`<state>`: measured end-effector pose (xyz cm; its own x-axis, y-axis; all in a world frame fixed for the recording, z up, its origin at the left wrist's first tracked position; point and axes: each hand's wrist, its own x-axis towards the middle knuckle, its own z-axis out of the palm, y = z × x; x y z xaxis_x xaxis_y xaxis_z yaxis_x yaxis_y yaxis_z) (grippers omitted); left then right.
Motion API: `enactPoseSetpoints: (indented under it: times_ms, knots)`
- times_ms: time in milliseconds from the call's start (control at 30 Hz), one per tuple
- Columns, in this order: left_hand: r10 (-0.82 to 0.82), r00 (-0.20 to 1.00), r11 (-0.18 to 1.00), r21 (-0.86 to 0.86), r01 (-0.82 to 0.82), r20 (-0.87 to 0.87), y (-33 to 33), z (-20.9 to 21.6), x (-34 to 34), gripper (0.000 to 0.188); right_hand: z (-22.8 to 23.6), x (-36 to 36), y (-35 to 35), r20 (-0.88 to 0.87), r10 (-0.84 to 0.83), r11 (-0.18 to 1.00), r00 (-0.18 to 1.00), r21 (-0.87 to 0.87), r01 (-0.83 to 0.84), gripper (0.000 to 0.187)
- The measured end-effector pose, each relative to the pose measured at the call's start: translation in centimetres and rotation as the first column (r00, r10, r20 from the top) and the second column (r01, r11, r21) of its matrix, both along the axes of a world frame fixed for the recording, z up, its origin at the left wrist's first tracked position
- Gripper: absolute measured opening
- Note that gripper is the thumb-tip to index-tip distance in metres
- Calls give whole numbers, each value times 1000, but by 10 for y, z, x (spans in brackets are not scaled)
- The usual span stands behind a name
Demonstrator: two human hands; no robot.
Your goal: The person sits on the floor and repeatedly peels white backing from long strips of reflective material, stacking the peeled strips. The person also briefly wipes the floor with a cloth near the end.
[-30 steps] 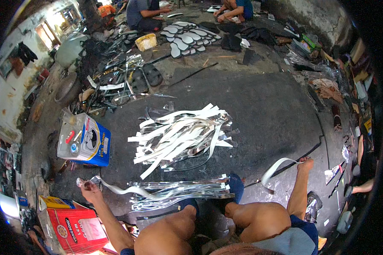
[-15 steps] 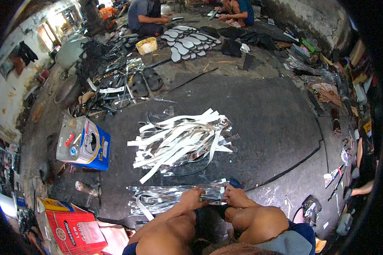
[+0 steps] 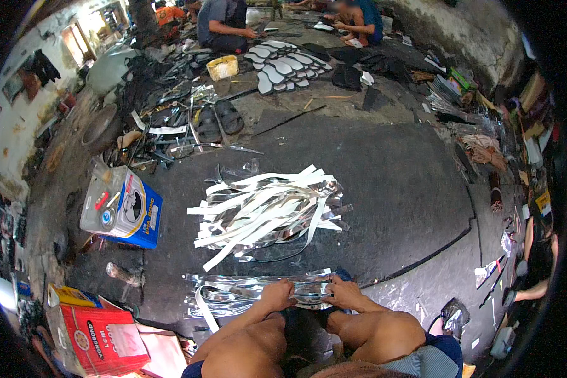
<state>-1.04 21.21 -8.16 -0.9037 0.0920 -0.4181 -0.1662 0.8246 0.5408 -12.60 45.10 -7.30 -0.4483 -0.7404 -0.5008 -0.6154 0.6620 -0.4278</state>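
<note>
silver strips: glossy, long, roughly parallel, just my side of white strip pile | my left hand, right hand: fingers on strips, can't tell if pinching | black sheet: edge off right, open right of pile

The left hand and right hand are hiding parts of the silver strips, leaving their exact grip unclear; the top edge is cutting off a grey-shirted co-worker.

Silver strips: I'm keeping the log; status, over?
Left hand at silver strips, right hand at their right end; grips unclear. Pale strip curls over their left end. White strips heaped beyond.
</note>
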Motion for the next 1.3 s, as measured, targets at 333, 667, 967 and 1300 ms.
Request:
enactPoseSetpoints:
  times_ms: [333, 667, 967, 1300]
  knots:
    - [303, 951, 885, 354, -303, 58, -14, 0, 0, 37, -23, -22, 13, 524, -306, 878, 795, -167, 448, 27]
    - [413, 910, 769, 552, -323, -43, 0, 71, -32, 37, 67, -31, -32, 891, -286, 715, 353, -47, 697, 22]
    - [488, 870, 663, 615, -427, 77, 13, 58, -44, 42, 90, -14, -60, 356, -211, 778, 910, -503, 377, 17]
    - [387, 919, 593, 743, -310, 75, 9, 85, -36, 24, 80, -17, -58, 916, -167, 602, 365, -198, 774, 20]
